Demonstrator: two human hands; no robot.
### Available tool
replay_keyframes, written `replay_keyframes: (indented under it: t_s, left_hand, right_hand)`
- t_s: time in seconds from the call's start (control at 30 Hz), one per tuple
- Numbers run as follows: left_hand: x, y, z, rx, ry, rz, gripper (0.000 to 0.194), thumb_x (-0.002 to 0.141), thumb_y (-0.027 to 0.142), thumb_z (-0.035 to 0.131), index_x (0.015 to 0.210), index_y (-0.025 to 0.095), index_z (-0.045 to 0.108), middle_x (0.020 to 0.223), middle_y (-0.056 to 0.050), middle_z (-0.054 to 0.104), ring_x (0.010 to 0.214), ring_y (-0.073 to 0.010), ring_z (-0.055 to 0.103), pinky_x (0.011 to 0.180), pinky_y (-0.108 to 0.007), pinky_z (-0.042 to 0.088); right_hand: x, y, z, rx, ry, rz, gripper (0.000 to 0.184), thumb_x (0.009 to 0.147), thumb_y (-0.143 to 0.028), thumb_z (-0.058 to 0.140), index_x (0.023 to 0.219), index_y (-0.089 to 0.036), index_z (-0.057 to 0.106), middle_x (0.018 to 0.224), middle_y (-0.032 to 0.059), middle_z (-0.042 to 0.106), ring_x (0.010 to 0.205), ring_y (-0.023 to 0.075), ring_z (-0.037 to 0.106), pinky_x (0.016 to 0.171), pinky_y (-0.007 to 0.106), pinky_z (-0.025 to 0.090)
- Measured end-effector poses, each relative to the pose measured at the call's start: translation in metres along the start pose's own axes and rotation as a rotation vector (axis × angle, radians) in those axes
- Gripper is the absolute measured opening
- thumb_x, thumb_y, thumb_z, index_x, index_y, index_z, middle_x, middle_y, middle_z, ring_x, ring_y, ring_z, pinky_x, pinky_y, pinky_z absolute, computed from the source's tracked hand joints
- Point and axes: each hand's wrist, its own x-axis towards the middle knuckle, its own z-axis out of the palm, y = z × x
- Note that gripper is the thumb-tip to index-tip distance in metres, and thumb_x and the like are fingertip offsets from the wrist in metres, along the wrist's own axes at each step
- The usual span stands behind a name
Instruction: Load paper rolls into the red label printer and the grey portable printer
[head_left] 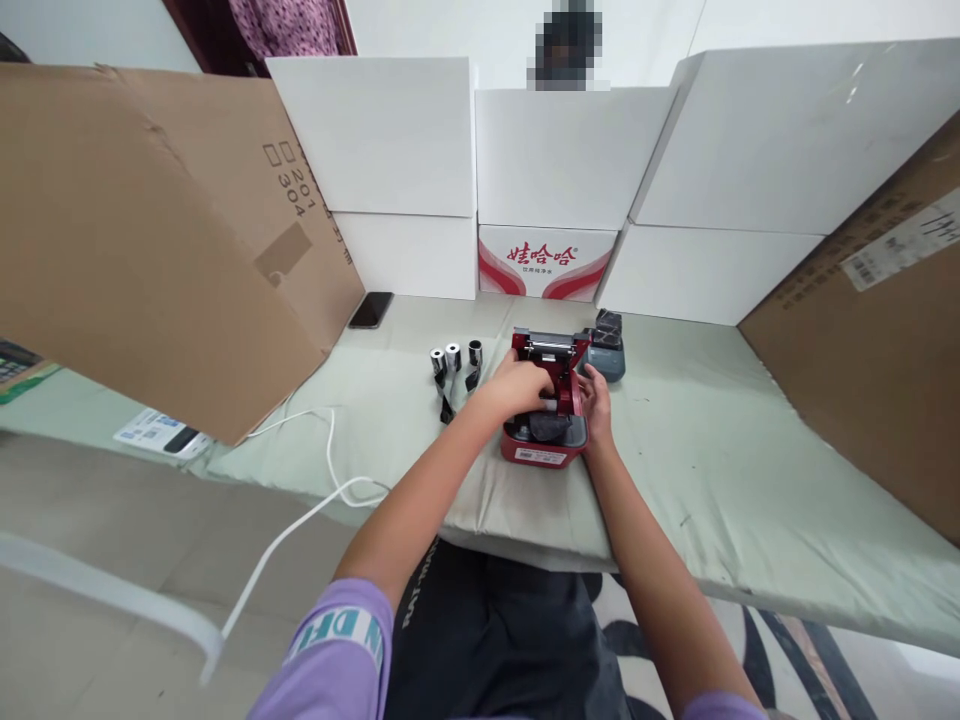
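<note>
A red device with a metal roller across its raised top (551, 345) stands on a red-and-dark base (544, 445) at the front of the cloth-covered table. The fingers of my left hand (519, 387) are curled into the middle of the device, and what the fingertips hold is hidden. Along its right side, my right hand (597, 405) grips the device with bent fingers. Just behind, close to my right hand, sits a dark grey-blue object (607, 355) with black blocks on top. Left of the device lie several shiny metal cylinders (453, 355) with black strips (447, 405) attached.
White boxes (551, 155) wall off the back. Brown cartons stand on the left (172, 230) and right (885, 330). A phone (371, 310) lies by the left carton. A white cable (330, 440) trails over the front edge. Behind the boxes is a person (566, 50).
</note>
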Motion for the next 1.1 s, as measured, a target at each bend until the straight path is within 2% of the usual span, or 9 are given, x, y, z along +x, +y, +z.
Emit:
replay_keyframes:
  t_s: [0.17, 0.27, 0.33, 0.37, 0.47, 0.6, 0.73, 0.9, 1.1]
  left_hand:
    - [0.015, -0.002, 0.006, 0.067, 0.053, 0.023, 0.032, 0.047, 0.038, 0.09, 0.041, 0.026, 0.061, 0.051, -0.003, 0.066, 0.081, -0.0291, 0.068, 0.114, -0.041, 0.031]
    - [-0.004, 0.014, -0.01, 0.026, 0.039, 0.028, 0.016, 0.056, 0.036, 0.086, 0.06, 0.026, 0.074, 0.067, -0.002, 0.074, 0.079, -0.0258, 0.067, 0.107, -0.04, 0.039]
    - [-0.025, 0.028, -0.027, -0.041, 0.053, 0.011, 0.02, 0.066, 0.035, 0.081, 0.084, 0.026, 0.08, 0.087, -0.003, 0.078, 0.083, -0.0251, 0.068, 0.097, -0.038, 0.045]
    - [-0.037, 0.033, -0.036, -0.1, 0.101, -0.008, 0.027, 0.072, 0.037, 0.077, 0.096, 0.025, 0.08, 0.098, -0.004, 0.078, 0.087, -0.0249, 0.068, 0.093, -0.037, 0.048]
    - [-0.072, 0.034, -0.067, -0.178, 0.426, -0.109, 0.038, 0.079, 0.044, 0.072, 0.111, 0.023, 0.074, 0.111, -0.006, 0.074, 0.091, -0.023, 0.067, 0.086, -0.034, 0.051]
    - [-0.103, 0.005, -0.108, 0.088, 0.65, -0.422, 0.046, 0.074, 0.037, 0.077, 0.116, 0.022, 0.069, 0.104, -0.005, 0.073, 0.09, -0.0219, 0.067, 0.085, -0.034, 0.053]
    - [-0.113, -0.038, -0.129, 0.431, 0.589, -0.663, 0.036, 0.073, 0.019, 0.07, 0.109, 0.02, 0.074, 0.106, -0.009, 0.076, 0.103, -0.0272, 0.068, 0.094, -0.037, 0.051]
    - [-0.115, -0.082, -0.116, 0.524, 0.449, -0.781, 0.043, 0.073, 0.013, 0.063, 0.114, 0.018, 0.075, 0.113, -0.012, 0.077, 0.11, -0.0299, 0.066, 0.095, -0.037, 0.05]
    - [-0.117, -0.082, -0.106, 0.614, 0.417, -0.786, 0.05, 0.081, 0.029, 0.065, 0.13, 0.02, 0.069, 0.13, -0.015, 0.07, 0.12, -0.0359, 0.058, 0.096, -0.044, 0.047]
  right_hand:
    - [-0.001, -0.002, 0.001, -0.012, 0.008, 0.005, 0.055, 0.076, -0.06, 0.064, 0.117, -0.025, 0.059, 0.093, -0.0018, 0.068, 0.083, 0.015, 0.065, 0.079, 0.03, 0.05]
    - [-0.001, -0.002, 0.001, -0.018, 0.004, 0.0, 0.054, 0.075, -0.06, 0.065, 0.115, -0.024, 0.059, 0.092, -0.0017, 0.068, 0.083, 0.0147, 0.064, 0.078, 0.029, 0.049]
    - [0.0, -0.002, 0.001, -0.013, 0.003, 0.004, 0.052, 0.075, -0.059, 0.066, 0.114, -0.024, 0.06, 0.092, -0.002, 0.068, 0.083, 0.0144, 0.064, 0.078, 0.029, 0.049]
    - [0.0, -0.002, 0.001, -0.007, 0.004, 0.008, 0.052, 0.075, -0.058, 0.066, 0.114, -0.024, 0.06, 0.092, -0.0022, 0.067, 0.083, 0.0141, 0.064, 0.078, 0.029, 0.049]
    - [-0.001, -0.002, 0.001, 0.004, 0.012, 0.027, 0.052, 0.075, -0.058, 0.067, 0.114, -0.025, 0.06, 0.092, -0.0028, 0.066, 0.082, 0.0136, 0.064, 0.077, 0.028, 0.05]
    - [-0.002, -0.004, 0.002, -0.035, 0.034, 0.007, 0.049, 0.076, -0.058, 0.067, 0.111, -0.025, 0.061, 0.09, -0.0025, 0.066, 0.081, 0.0138, 0.064, 0.074, 0.028, 0.049]
    - [-0.001, -0.004, 0.002, -0.063, 0.04, -0.022, 0.046, 0.076, -0.057, 0.067, 0.108, -0.024, 0.062, 0.088, -0.0019, 0.066, 0.081, 0.0141, 0.064, 0.073, 0.028, 0.05]
    - [0.0, -0.004, 0.002, -0.052, 0.044, -0.023, 0.049, 0.075, -0.057, 0.068, 0.109, -0.023, 0.063, 0.087, -0.0019, 0.067, 0.079, 0.0129, 0.064, 0.071, 0.026, 0.05]
    - [0.001, -0.002, 0.001, -0.075, 0.038, -0.027, 0.049, 0.075, -0.058, 0.069, 0.109, -0.023, 0.063, 0.088, -0.0018, 0.068, 0.08, 0.0131, 0.065, 0.07, 0.026, 0.05]
